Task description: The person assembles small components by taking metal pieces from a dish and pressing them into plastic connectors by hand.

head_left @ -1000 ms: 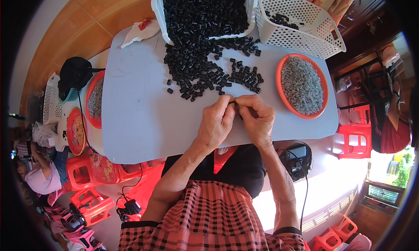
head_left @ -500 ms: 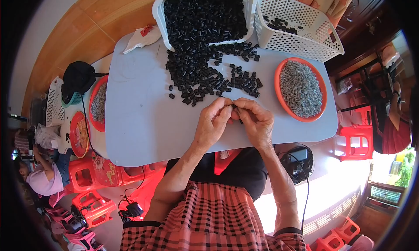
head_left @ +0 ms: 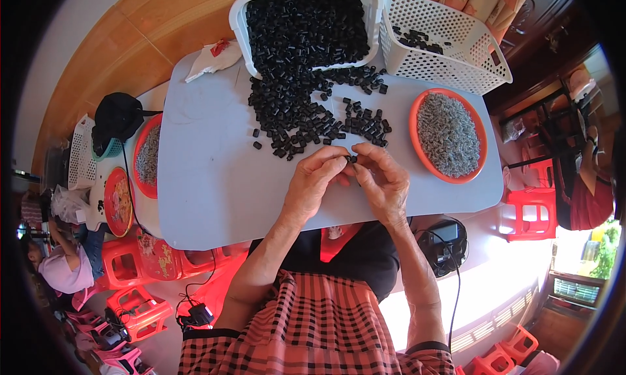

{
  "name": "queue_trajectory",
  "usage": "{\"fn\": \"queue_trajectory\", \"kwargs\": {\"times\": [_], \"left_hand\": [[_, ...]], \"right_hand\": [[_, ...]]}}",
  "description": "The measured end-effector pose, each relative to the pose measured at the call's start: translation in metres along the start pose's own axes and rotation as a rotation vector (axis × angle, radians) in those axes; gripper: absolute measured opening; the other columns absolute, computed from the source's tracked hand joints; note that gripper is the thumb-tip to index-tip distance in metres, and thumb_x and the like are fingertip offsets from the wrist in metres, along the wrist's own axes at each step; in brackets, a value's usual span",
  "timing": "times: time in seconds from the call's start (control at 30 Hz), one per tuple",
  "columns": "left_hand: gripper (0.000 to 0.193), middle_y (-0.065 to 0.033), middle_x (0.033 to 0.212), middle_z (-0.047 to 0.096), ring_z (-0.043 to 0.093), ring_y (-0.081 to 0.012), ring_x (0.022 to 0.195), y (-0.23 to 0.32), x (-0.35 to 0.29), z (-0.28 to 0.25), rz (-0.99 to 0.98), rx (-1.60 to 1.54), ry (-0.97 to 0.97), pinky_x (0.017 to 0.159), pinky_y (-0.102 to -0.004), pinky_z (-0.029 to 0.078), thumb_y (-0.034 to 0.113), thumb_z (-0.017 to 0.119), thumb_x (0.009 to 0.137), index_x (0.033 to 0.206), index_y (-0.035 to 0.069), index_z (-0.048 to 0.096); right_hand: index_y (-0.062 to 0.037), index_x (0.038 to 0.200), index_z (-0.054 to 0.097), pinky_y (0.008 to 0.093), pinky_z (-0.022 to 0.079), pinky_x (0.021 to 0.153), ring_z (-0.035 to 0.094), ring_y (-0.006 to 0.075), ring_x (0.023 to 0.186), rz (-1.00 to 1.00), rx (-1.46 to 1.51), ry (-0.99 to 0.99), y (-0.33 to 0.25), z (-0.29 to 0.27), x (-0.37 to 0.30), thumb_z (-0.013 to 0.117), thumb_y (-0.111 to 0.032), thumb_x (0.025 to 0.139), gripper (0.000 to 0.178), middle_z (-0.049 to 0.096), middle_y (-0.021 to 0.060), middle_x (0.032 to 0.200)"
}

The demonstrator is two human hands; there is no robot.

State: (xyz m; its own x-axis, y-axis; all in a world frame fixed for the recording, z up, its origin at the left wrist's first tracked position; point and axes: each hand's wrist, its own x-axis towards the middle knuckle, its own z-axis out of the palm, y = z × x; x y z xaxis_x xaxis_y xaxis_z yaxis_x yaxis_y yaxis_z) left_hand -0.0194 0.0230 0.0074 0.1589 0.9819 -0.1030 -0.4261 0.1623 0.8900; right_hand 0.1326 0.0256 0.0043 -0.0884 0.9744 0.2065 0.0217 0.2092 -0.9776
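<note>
My left hand (head_left: 316,181) and my right hand (head_left: 383,183) meet fingertip to fingertip over the near part of the grey-blue table (head_left: 215,173). Between their pinched fingers is a small black plastic piece (head_left: 353,158), mostly covered by the fingertips. Just beyond my hands spreads a loose heap of similar short black pieces (head_left: 287,114), spilling out of a tipped white tub (head_left: 238,24) full of them. To the right of my right hand stands an orange-red bowl (head_left: 416,140) heaped with small grey metallic-looking parts (head_left: 450,134).
A white perforated basket (head_left: 450,72) with a few black pieces stands at the back right. Crumpled white paper or plastic (head_left: 212,61) lies at the back left. Another table at left bears a red bowl (head_left: 140,186). Red stools (head_left: 531,212) and a person (head_left: 68,267) are farther off.
My fingertips have shifted slightly around the small black piece, and the right fingers have opened a little, so more of it shows. The heap and containers look the same.
</note>
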Motion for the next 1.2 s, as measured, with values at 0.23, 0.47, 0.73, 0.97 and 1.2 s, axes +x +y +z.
{"fn": "queue_trajectory", "kwargs": {"times": [0.23,0.47,0.73,0.97,1.2], "left_hand": [[0.017,-0.0029,0.089,0.064,0.060,-0.0093,0.075,-0.009,0.003,0.005,0.056,0.108,0.059,0.069,-0.0226,0.048,0.011,0.053,0.094,0.105,-0.001,0.060],[0.017,-0.0056,0.086,0.066,0.059,-0.0102,0.074,-0.008,0.002,0.003,0.030,0.068,0.029,0.070,-0.0237,0.048,0.012,0.052,0.094,0.103,-0.001,0.059],[0.020,-0.0075,0.084,0.066,0.058,-0.0105,0.075,0.006,-0.003,0.007,0.093,0.168,-0.035,0.071,-0.0241,0.048,0.012,0.051,0.094,0.108,-0.001,0.057],[0.021,-0.0074,0.084,0.066,0.059,-0.0103,0.076,0.010,-0.002,0.004,0.141,0.250,-0.084,0.071,-0.0245,0.048,0.013,0.052,0.094,0.108,-0.002,0.057],[0.020,-0.0074,0.086,0.066,0.062,-0.0111,0.080,0.010,-0.003,0.014,0.146,0.361,-0.090,0.072,-0.0251,0.049,0.012,0.051,0.094,0.107,-0.002,0.058]], "right_hand": [[0.0016,0.099,0.066,0.0263,0.052,0.075,0.062,0.0136,0.083,0.048,0.085,0.025,0.000,0.005,0.005,0.063,0.005,0.083,0.016,0.065,0.0086,0.098],[0.0033,0.098,0.064,0.0222,0.048,0.076,0.060,0.0104,0.083,-0.072,0.085,0.098,0.005,0.003,0.002,0.060,0.004,0.088,0.011,0.062,0.0069,0.099],[0.0024,0.102,0.066,0.0229,0.048,0.076,0.059,0.0095,0.087,0.083,0.324,0.031,0.004,-0.011,0.002,0.059,0.003,0.088,0.015,0.061,0.0053,0.097],[0.0023,0.106,0.065,0.0253,0.049,0.082,0.061,0.0126,0.090,0.049,0.378,-0.051,-0.006,-0.021,-0.001,0.056,0.005,0.090,0.019,0.058,0.0081,0.108],[0.0032,0.104,0.065,0.0257,0.049,0.082,0.060,0.0132,0.091,0.027,0.329,-0.041,-0.009,-0.024,-0.004,0.052,0.008,0.089,0.021,0.058,0.0087,0.108]]}}
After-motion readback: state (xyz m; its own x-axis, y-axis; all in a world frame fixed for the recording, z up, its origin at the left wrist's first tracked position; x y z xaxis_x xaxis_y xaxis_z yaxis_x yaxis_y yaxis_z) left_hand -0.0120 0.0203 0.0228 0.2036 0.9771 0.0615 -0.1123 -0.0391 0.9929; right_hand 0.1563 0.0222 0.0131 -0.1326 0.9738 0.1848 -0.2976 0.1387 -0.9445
